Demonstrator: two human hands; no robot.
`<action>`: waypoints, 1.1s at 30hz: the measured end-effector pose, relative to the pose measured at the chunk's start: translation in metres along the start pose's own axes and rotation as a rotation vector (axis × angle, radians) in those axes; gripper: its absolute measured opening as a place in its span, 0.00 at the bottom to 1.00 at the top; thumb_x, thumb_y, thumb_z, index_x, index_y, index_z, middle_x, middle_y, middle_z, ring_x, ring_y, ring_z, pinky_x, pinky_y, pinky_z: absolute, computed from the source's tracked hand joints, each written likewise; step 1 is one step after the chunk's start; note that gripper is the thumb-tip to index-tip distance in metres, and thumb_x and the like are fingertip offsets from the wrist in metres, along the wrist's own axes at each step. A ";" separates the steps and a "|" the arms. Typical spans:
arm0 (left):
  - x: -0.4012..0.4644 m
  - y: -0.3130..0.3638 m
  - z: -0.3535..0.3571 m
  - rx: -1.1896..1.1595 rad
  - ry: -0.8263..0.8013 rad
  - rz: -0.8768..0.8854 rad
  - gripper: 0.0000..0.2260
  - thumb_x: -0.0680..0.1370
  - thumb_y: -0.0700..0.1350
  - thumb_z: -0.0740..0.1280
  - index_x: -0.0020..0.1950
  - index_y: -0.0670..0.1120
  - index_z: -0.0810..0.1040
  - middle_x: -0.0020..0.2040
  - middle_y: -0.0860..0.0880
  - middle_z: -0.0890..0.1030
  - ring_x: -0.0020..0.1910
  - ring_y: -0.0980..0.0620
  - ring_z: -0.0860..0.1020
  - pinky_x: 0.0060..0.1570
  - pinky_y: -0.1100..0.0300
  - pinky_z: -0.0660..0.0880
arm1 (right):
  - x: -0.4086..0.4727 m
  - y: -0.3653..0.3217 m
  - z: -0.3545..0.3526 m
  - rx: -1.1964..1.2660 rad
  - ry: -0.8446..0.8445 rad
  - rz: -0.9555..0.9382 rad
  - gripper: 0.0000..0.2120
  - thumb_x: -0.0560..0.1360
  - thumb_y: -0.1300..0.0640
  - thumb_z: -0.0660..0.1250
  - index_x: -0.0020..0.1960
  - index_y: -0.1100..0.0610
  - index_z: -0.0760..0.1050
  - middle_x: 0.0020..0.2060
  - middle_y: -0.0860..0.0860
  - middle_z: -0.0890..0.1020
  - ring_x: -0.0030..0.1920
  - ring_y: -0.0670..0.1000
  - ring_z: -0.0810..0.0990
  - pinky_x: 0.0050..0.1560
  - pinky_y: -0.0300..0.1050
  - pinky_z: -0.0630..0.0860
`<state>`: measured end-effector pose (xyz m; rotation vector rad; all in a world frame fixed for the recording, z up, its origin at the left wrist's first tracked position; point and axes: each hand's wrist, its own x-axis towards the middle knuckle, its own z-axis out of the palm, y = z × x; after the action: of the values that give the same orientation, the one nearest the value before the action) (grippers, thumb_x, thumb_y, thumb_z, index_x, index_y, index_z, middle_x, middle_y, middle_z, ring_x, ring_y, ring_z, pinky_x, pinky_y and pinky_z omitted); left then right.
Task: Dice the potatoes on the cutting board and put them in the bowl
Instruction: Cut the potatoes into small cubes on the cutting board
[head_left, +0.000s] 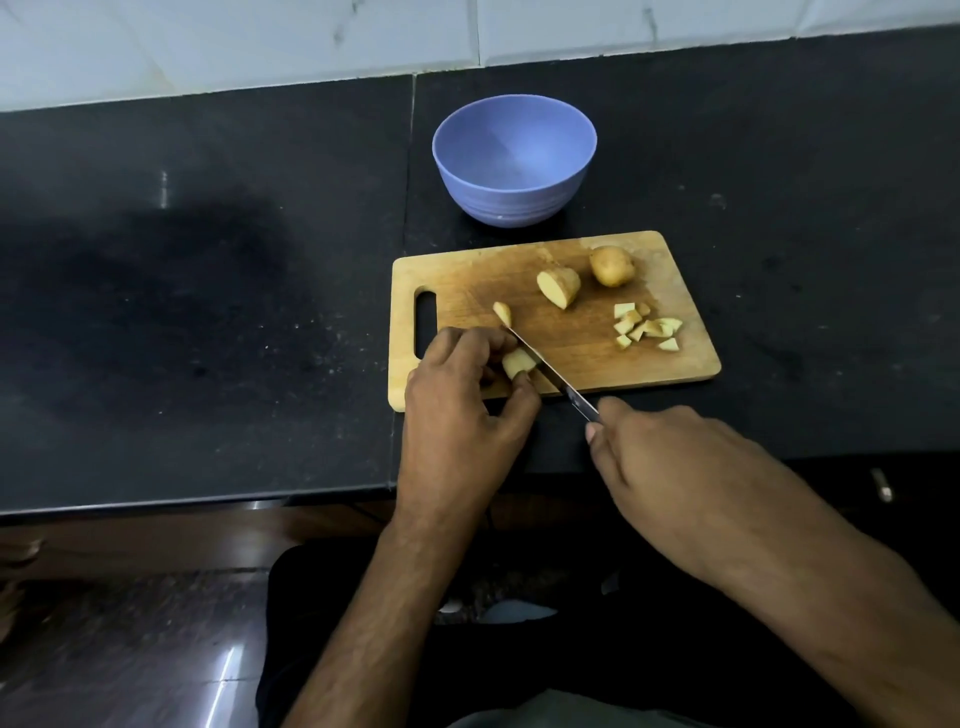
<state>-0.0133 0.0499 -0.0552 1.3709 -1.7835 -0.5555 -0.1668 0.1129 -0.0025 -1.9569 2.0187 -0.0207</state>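
A wooden cutting board (571, 338) lies on the black counter. My left hand (462, 400) pinches a potato piece (517, 362) at the board's near left corner. My right hand (670, 457) grips a knife (550, 371), whose blade lies against that piece. A thin slice (502, 313) sits just beyond the blade tip. A half potato (559, 286) and a whole potato (612, 265) rest at the board's far side. Several diced pieces (647, 326) lie in a heap at its right. The blue bowl (514, 158) stands behind the board with nothing in it.
The black stone counter (208, 312) stretches wide to the left and right of the board, with a seam running just left of the bowl. A white tiled wall (260, 41) backs it. The counter's front edge runs just below the board.
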 end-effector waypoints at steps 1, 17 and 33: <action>0.000 0.000 0.000 0.000 0.001 -0.001 0.12 0.74 0.43 0.74 0.56 0.46 0.81 0.51 0.54 0.79 0.46 0.58 0.79 0.47 0.63 0.78 | 0.003 -0.001 0.002 -0.001 0.010 -0.004 0.14 0.84 0.44 0.46 0.55 0.47 0.68 0.35 0.46 0.76 0.35 0.46 0.76 0.34 0.44 0.73; -0.003 0.002 -0.001 -0.025 0.073 -0.055 0.10 0.75 0.43 0.75 0.55 0.47 0.82 0.50 0.55 0.80 0.45 0.60 0.79 0.44 0.72 0.75 | 0.003 -0.001 -0.005 0.048 0.052 -0.028 0.14 0.82 0.42 0.45 0.48 0.45 0.65 0.30 0.46 0.74 0.29 0.44 0.75 0.29 0.40 0.67; -0.002 -0.001 0.000 -0.008 0.095 -0.061 0.10 0.74 0.42 0.75 0.54 0.46 0.83 0.49 0.55 0.81 0.44 0.60 0.80 0.43 0.67 0.77 | 0.014 -0.008 0.001 -0.033 -0.055 -0.053 0.12 0.84 0.45 0.47 0.51 0.49 0.66 0.34 0.46 0.75 0.34 0.46 0.75 0.33 0.45 0.70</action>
<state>-0.0119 0.0514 -0.0567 1.4267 -1.6671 -0.5207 -0.1586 0.0993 -0.0049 -2.0080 1.9447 0.0533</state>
